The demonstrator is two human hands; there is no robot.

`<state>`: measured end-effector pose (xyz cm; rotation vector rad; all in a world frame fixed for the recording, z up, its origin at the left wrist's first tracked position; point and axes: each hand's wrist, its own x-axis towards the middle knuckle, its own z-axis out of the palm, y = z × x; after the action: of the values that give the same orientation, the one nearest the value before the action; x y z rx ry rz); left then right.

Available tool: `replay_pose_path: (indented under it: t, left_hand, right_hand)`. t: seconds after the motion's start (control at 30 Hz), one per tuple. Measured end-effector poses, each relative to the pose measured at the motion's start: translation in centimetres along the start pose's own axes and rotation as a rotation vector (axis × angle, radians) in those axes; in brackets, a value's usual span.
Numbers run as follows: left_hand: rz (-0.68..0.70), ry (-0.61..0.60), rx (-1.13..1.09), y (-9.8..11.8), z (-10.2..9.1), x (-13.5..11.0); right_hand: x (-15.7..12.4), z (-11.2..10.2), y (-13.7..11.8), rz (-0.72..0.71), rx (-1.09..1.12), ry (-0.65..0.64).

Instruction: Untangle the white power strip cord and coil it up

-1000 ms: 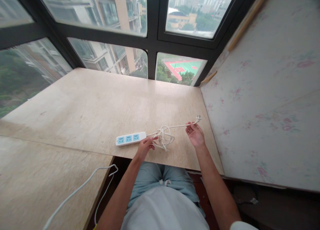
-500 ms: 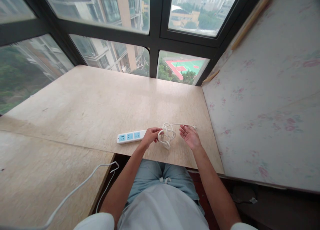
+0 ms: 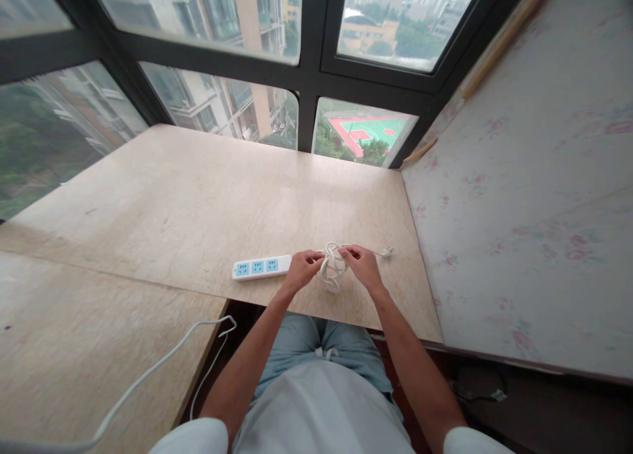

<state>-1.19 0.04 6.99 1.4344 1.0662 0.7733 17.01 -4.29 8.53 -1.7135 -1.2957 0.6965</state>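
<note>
A white power strip [image 3: 262,267] with three blue socket faces lies on the stone-patterned ledge, to the left of my hands. Its white power cord [image 3: 332,279] is bunched in a loose tangle of loops between them. With fingers pinched, my left hand [image 3: 302,269] holds the left side of the tangle. From the other side my right hand [image 3: 362,264] pinches the cord near the top of the loops. Beyond my right hand, the plug [image 3: 388,252] rests on the ledge at the end of a short straight stretch of cord.
Dark-framed windows [image 3: 306,72] rise behind the ledge [image 3: 212,190]. A flowered wall [image 3: 494,243] bounds it on the right. Another white cable [image 3: 148,371] runs over the lower-left surface and hangs off its edge. A dark cable [image 3: 477,396] lies low at the right.
My right hand has moved left from beside the cord and closed on its loops. My left hand stays on the tangle. The power strip lies in the same place.
</note>
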Motion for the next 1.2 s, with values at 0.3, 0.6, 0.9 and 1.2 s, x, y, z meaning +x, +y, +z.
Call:
replay_pose_path:
  t: [0.3, 0.6, 0.9, 1.2]
  left_hand:
    - [-0.018, 0.137, -0.187, -0.5, 0.2, -2.4]
    - [-0.22, 0.095, -0.488, -2.8, -1.8, -3.4]
    - [-0.075, 0.027, 0.011, 0.0, -3.1, 0.8]
    - [0.208, -0.179, 0.58, 3.0, -1.4, 3.2]
  right_hand:
    - [-0.7, 0.3, 0.5, -0.027, -0.052, 0.173]
    - [-1.9, -0.2, 3.5, 0.086, 0.09, 0.205]
    - [-2.1, 0.2, 4.1, 0.08, 0.126, 0.188]
    - [-1.6, -0.6, 4.9, 0.071, 0.082, 0.275]
